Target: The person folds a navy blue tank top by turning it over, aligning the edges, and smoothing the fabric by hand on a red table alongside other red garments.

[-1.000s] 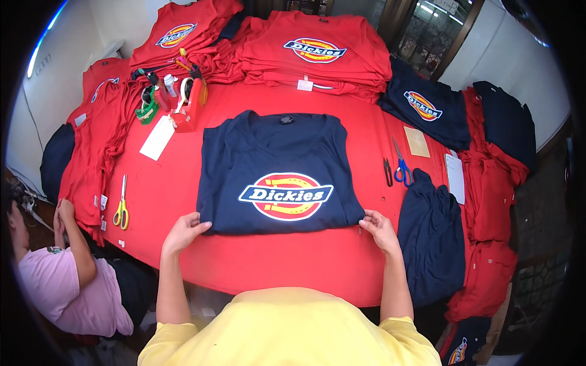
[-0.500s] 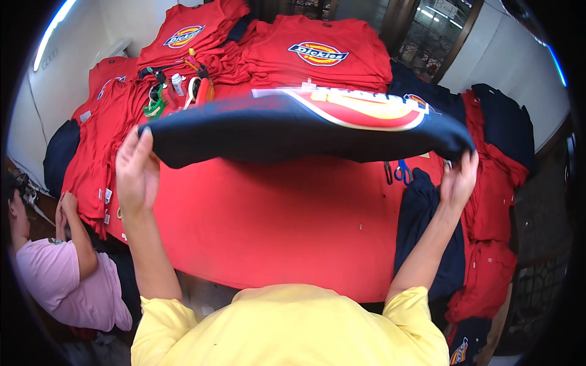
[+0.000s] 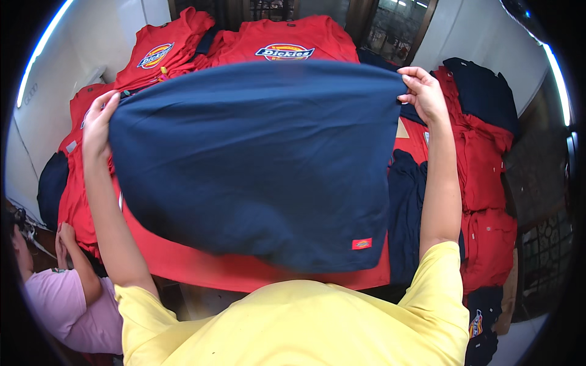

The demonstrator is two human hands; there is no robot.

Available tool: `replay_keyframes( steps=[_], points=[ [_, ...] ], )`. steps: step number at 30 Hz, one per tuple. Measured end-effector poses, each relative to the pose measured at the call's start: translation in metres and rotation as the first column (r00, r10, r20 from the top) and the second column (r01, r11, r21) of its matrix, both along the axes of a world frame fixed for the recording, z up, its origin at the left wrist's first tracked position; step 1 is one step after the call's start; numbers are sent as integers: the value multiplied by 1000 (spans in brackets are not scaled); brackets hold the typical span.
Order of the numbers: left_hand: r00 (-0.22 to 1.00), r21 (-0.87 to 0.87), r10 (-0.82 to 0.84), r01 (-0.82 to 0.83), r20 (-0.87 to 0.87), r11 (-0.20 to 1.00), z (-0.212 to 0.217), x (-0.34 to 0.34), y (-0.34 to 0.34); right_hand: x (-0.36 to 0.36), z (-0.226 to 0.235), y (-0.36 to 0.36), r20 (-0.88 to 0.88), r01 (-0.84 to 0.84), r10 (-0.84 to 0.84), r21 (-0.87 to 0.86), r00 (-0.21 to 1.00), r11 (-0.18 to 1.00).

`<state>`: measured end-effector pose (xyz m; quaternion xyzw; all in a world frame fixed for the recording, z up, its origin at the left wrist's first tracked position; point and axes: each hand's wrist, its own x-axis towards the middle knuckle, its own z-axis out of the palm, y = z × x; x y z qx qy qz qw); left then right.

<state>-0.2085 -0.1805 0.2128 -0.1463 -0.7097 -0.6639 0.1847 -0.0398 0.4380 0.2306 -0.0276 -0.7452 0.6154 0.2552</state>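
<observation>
A navy shirt [image 3: 256,158] is stretched wide between my hands above the red-covered table. My left hand [image 3: 99,125] pinches its upper left edge, and my right hand [image 3: 422,94] pinches the upper right edge. The cloth hangs toward me, its lower part spread over the table. Near its bottom right corner sits a small red label [image 3: 362,244]. The printed emblem on the shirt does not show from this side. Most of the tabletop behind the cloth is hidden.
Red shirts with round printed emblems [image 3: 299,36] are piled at the back. More red garments [image 3: 482,177] and folded navy ones [image 3: 479,91] line the right side; another navy garment [image 3: 404,207] lies by my right forearm. A person in a pink shirt [image 3: 70,305] is at the left.
Both hands have moved up and outward from each other. The shirt, bunched lengthwise before with its emblem in view, now hangs spread with a plain side showing.
</observation>
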Motion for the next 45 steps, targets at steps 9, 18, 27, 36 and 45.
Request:
replay_keyframes(
  steps=[9, 18, 27, 36, 45],
  points=[
    [985, 203, -15, 51, -174, 978, 19, 35, 18, 62, 22, -33, -242, 43, -33, 36, 970, 998],
    [897, -186, 31, 58, 442, 981, -204, 194, 2, 179, -214, -76, 442, 209, -159, -65, 883, 976],
    [879, -659, 222, 130, 423, 741, -209, 191, 15, 176, -227, -79, 444, 134, -418, 542, 793, 829],
    [889, -726, 288, 68, 355, 684, -215, 50, 139, -1, -243, -101, 426, 147, -490, 623, 761, 769],
    [136, 946, -963, 198, 232, 256, -243, 117, 145, 16, -271, -91, 62, -258, 589, -859, 806, 443]
  ],
)
